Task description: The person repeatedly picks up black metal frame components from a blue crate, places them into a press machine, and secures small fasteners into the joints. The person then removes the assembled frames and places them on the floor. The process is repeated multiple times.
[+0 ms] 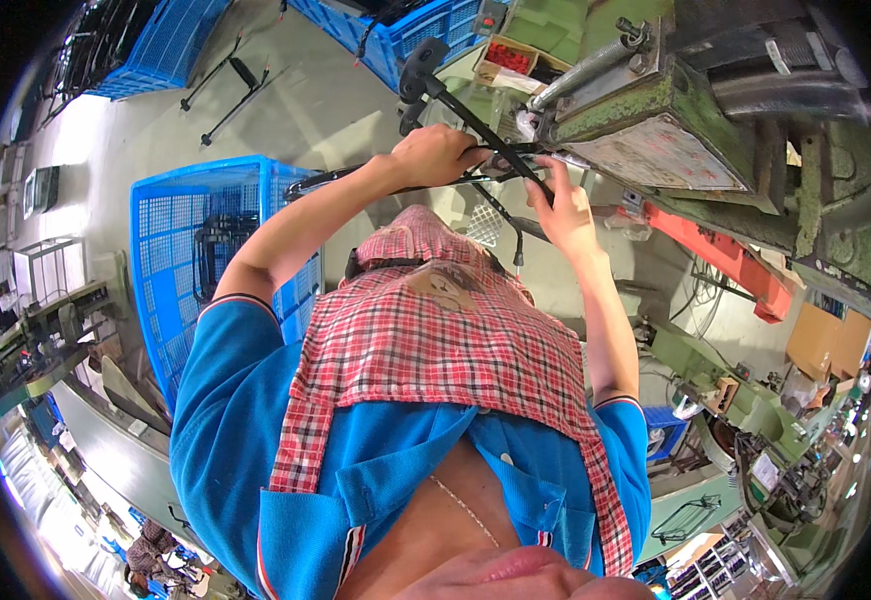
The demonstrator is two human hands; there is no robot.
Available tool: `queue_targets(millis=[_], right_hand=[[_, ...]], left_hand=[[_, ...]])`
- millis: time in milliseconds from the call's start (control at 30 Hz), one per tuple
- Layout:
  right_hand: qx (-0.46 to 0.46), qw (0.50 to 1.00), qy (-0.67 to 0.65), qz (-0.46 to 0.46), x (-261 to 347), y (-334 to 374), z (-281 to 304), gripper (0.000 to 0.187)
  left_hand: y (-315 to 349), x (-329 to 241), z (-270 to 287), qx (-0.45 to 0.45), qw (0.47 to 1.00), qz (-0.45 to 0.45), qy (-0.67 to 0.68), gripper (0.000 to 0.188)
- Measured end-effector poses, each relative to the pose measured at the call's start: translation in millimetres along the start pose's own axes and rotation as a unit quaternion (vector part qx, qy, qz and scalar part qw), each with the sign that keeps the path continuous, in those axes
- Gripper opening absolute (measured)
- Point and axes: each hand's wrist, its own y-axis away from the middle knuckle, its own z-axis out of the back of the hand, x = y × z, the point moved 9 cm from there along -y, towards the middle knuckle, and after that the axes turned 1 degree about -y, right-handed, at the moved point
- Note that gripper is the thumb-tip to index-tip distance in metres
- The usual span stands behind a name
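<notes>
A black tubular metal frame, with crossing bars and a thick black plastic fitting at its upper end, is held up in front of the machine. My left hand is closed round the frame near where its bars cross. On the other side, my right hand has its fingers wrapped on a slanting bar, the index finger stretched up along it. One thinner leg of the frame hangs down between my hands. The green, worn metal machine stands close beyond my right hand, and the frame's crossing reaches near its edge.
A blue plastic crate with black parts inside stands at my left. More blue crates are farther ahead. Another black frame lies on the floor. A tray of red pieces sits beside the machine; an orange-red beam runs below it.
</notes>
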Motion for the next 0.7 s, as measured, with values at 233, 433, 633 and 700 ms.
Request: queue_targets(millis=[233,433,633,700], right_hand=[[-0.025,1.000,0.000,0.011,1,3,2,0.049],[-0.023,0.999,0.033,-0.012,-9,-1,-4,0.053],[-0.005,0.999,0.032,-0.038,-24,-2,-17,0.055],[-0.010,0.998,0.059,-0.013,-36,0,-32,0.056]], left_hand=[[0,-6,0,0.004,1.000,-0.020,0.004,0.039],[-7,6,-16,0.013,1.000,-0.022,0.000,0.041],[-12,21,-34,0.065,0.997,0.026,-0.027,0.042],[-13,26,-42,0.075,0.996,0.028,-0.026,0.042]])
